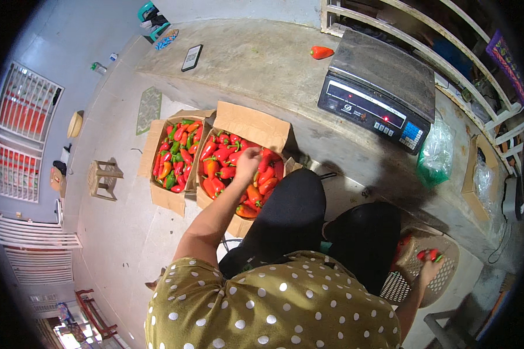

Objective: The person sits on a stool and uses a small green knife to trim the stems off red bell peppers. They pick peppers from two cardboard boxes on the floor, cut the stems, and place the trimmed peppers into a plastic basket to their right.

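My left hand [248, 162] reaches into an open cardboard box [253, 124] filled with red and orange peppers [225, 155]. Its fingertips are down among the peppers, and whether they grip one is hard to see. Against that box stands a second cardboard box [146, 150] of red, orange and green peppers [174, 152]. Off to the right, my right hand [429, 269] holds red peppers [428, 254], one with a green stem, over a beige perforated plastic basket [449, 261]. A few red peppers [404, 241] lie in the basket, partly hidden by my leg.
A digital scale [375, 96] sits on the concrete ledge [262, 52], with a single red pepper [322, 53] beside it. Farther along lies a phone [192, 57]. A plastic bag [436, 152] hangs over the ledge edge near a shallow cardboard box [471, 183]. A small stool [100, 179] stands on the floor.
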A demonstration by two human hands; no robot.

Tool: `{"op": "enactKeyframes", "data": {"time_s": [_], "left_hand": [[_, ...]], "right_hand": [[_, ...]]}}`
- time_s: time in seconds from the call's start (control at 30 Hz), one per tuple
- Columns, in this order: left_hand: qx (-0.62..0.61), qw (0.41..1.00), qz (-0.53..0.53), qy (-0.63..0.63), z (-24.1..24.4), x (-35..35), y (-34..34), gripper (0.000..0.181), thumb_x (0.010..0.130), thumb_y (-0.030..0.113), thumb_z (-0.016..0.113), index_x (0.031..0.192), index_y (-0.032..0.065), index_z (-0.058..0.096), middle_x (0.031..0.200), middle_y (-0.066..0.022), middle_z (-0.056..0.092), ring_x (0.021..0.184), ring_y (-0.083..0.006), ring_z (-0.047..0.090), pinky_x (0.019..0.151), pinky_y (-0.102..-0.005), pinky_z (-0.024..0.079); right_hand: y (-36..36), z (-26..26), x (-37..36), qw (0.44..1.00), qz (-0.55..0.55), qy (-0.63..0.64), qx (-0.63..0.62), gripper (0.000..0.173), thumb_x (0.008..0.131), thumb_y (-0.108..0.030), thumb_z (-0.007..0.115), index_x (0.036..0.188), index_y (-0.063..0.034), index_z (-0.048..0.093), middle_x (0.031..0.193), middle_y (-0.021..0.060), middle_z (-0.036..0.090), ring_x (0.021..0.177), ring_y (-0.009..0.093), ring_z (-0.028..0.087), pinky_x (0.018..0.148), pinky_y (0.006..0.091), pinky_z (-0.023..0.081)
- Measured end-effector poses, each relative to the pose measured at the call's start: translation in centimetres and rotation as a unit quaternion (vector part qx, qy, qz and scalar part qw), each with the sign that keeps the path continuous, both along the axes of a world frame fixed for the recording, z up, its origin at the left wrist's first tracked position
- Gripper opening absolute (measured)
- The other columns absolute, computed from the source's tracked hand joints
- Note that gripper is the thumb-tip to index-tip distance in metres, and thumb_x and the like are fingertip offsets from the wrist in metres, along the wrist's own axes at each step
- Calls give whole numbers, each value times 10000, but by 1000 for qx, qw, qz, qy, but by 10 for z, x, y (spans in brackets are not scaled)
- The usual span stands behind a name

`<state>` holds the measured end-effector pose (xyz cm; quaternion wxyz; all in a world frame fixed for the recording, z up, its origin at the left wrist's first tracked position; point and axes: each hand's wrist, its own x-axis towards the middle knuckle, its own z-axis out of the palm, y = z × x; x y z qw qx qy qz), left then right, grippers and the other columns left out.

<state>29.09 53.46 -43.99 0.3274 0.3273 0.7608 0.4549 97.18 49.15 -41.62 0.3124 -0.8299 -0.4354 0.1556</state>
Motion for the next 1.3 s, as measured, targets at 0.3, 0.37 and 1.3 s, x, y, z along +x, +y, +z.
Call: {"op": "enactKeyframes", "data": {"time_s": [0.3, 0.37, 1.3], "left_hand": [[-353, 856, -233, 297, -79, -20, 18, 343, 764, 172, 514, 1073, 26, 544, 1089, -202, 572, 1030, -344, 540, 881, -411, 435], [-397, 823, -280, 295, -87, -15, 30, 437, 793, 223, 528, 1186, 46, 455, 1189, -199, 500, 1125, -362, 462, 899, -417, 427], [136, 760, -117, -624, 124, 88, 6, 233, 799, 23, 582, 1000, 137, 548, 1129, -124, 543, 1070, -284, 527, 889, -450, 463]], "right_hand": [[-60, -7, -36, 965, -100, 0, -243, 505, 759, -260, 665, 1152, -17, 463, 1069, 168, 565, 961, 301, 549, 836, 403, 416], [-59, -3, -20, 971, -93, -4, -220, 480, 779, -244, 643, 1159, -11, 465, 1090, 175, 557, 974, 306, 545, 841, 396, 412], [77, 149, -347, 808, 529, 254, -58, 491, 799, -239, 646, 1185, -32, 424, 702, 107, 558, 639, 214, 574, 607, 306, 445]]}}
